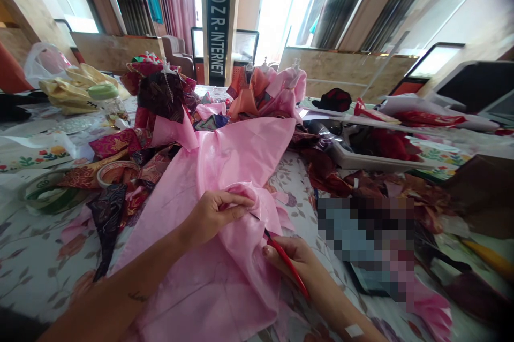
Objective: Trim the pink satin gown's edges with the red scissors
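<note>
Pink satiny cloth [233, 256] nearest cam, spread ctr to bottom edge, prob. light, limp & slippery, best taken by a bunched fold, as L hand [212, 213] fingers pinch it; R hand [305, 256] fingers wrapped round red-handled tool [289, 264], poss. scissors.

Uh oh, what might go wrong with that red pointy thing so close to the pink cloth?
The right hand holds the red tool with its dark tip near the left hand, so a slip might poke a finger. The pink cloth is bunched in folds there, so the tip might snag or nick a layer by accident.
</note>
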The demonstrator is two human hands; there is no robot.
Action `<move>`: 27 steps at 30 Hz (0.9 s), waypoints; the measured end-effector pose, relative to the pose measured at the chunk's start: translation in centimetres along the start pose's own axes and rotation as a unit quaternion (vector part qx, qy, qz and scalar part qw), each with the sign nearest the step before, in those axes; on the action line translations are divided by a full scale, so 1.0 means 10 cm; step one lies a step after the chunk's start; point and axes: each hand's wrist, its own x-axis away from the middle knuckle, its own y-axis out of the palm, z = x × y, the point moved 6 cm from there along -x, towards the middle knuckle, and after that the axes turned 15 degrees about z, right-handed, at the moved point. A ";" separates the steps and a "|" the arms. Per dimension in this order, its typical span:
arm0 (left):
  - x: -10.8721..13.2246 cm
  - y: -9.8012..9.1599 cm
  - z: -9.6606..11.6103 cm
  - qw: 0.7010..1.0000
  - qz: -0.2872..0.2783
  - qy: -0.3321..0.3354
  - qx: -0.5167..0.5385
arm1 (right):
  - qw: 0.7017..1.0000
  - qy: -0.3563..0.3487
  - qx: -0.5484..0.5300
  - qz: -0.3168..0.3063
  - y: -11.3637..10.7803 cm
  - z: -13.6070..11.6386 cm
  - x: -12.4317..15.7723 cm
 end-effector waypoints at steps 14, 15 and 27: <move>0.05 -0.01 0.05 0.993 0.040 0.053 -0.095 | 1.000 -0.016 0.009 -0.022 0.03 -0.04 0.00; 0.05 0.00 0.06 0.993 0.039 0.058 -0.093 | 0.999 -0.020 0.012 -0.027 0.03 -0.05 0.01; 0.09 0.08 0.06 0.998 0.013 0.027 -0.060 | 0.997 -0.044 -0.009 -0.063 0.08 -0.05 0.06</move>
